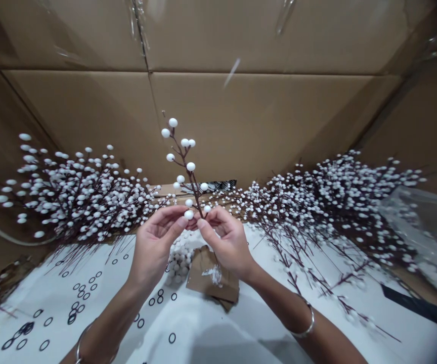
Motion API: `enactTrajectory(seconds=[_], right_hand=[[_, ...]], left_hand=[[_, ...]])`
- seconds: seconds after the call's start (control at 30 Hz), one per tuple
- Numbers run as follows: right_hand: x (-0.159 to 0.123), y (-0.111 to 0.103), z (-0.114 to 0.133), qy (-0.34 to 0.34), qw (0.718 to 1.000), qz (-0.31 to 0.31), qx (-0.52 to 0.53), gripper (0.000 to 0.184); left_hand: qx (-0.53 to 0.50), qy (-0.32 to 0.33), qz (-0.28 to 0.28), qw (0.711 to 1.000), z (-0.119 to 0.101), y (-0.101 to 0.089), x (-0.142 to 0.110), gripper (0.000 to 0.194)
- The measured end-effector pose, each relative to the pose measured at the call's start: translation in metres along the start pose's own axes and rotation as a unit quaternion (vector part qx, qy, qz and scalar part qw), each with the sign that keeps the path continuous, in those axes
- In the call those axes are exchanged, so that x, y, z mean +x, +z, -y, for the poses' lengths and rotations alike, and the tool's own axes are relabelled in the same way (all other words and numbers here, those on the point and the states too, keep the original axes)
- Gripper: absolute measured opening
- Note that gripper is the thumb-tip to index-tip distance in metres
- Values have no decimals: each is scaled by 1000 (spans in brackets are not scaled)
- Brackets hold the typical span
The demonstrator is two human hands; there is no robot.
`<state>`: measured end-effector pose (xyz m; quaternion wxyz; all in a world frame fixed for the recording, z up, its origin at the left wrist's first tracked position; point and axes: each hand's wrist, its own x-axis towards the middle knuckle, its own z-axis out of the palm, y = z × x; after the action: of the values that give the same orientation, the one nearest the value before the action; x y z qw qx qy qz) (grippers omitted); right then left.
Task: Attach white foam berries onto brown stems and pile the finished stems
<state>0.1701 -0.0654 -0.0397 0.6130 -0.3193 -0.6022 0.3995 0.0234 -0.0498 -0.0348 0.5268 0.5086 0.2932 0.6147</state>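
An artificial berry branch [192, 183], brown with white balls along its twigs, stands nearly upright at the centre. My right hand [228, 245] pinches its lower stem between thumb and fingers. With thumb and forefinger, my left hand [152, 247] grips a white berry [188, 215] at the lower left of the stem. Both hands' fingertips almost meet there. Below them lies a heap of loose white berries [180, 262], partly hidden by my left hand. Beside it is a small cardboard piece [199, 284] bearing a white smear [214, 275].
Bunches of white-berried branches lie at the left [89, 197] and right [317, 202]. Several black rings [82, 288] are scattered over the white tabletop [188, 313]. Cardboard walls [271, 116] enclose the back and sides. Clear plastic [423, 222] lies at the right.
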Motion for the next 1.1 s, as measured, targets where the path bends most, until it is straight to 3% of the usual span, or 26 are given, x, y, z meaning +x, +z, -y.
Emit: enactTrajectory(seconds=[0.6,0.8,0.97,1.1], right_hand=[[0,-1,-3,0,1000,6,11,14],[12,-8,-2,35,998,-4,46,19],[18,-11,-12,81,990,-5,112,20],[18,-14,-19,137,981,26,137,18]], left_hand=[[56,14,3,998,0,-2,1,20],[37,-12,22,999,0,-4,7,40],[81,-92,131,984,3,0,4,29],[140,-84,197,967,3,3,1,23]])
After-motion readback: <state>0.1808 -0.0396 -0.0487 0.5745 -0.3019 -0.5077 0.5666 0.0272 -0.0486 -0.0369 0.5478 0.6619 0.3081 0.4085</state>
